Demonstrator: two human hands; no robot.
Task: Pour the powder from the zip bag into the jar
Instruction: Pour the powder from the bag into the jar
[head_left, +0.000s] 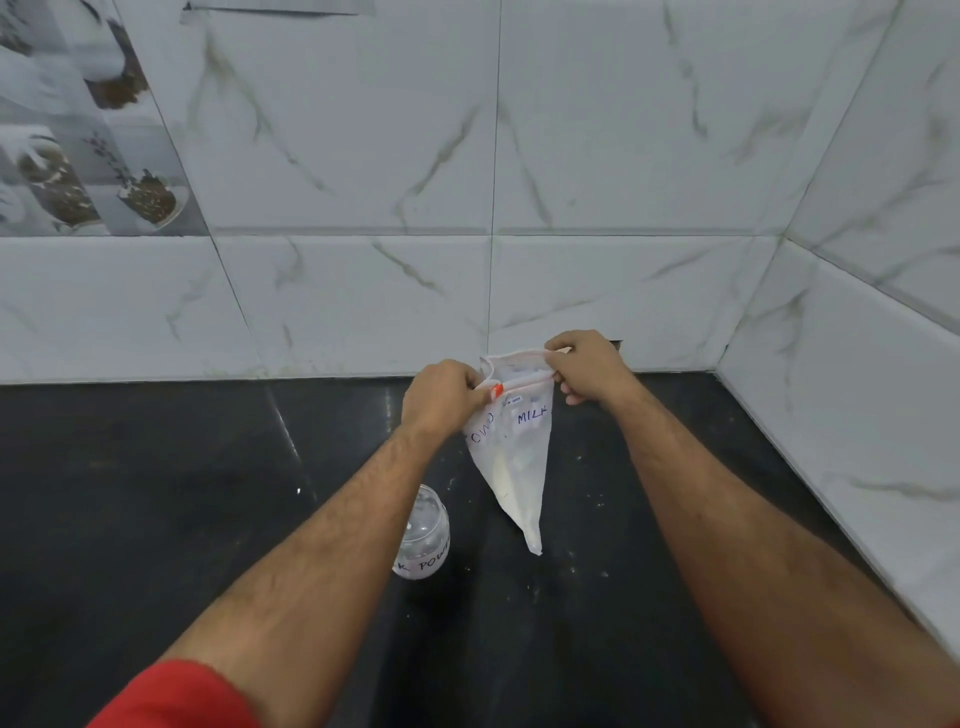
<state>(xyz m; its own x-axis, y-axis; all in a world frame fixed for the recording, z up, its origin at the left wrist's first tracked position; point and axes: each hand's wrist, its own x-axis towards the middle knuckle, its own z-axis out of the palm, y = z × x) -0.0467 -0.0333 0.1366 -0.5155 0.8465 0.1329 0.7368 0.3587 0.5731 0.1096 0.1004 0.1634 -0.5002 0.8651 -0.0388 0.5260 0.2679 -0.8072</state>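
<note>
A clear zip bag (514, 457) marked "MILK" hangs in the air above the black counter, with white powder gathered in its lower corner. My left hand (441, 397) pinches the bag's top left end by the orange slider. My right hand (587, 366) grips the top right end. The bag's mouth between them looks partly spread. A clear jar (423, 535) with a handwritten label stands upright on the counter below my left forearm, which hides part of it. The jar has no lid on and sits left of the bag's tip.
The black counter (156, 519) carries scattered white specks near the jar. White marble wall tiles (363, 301) rise behind, and a tiled side wall (857, 415) closes the right. Decorative picture tiles (78, 156) sit at the upper left.
</note>
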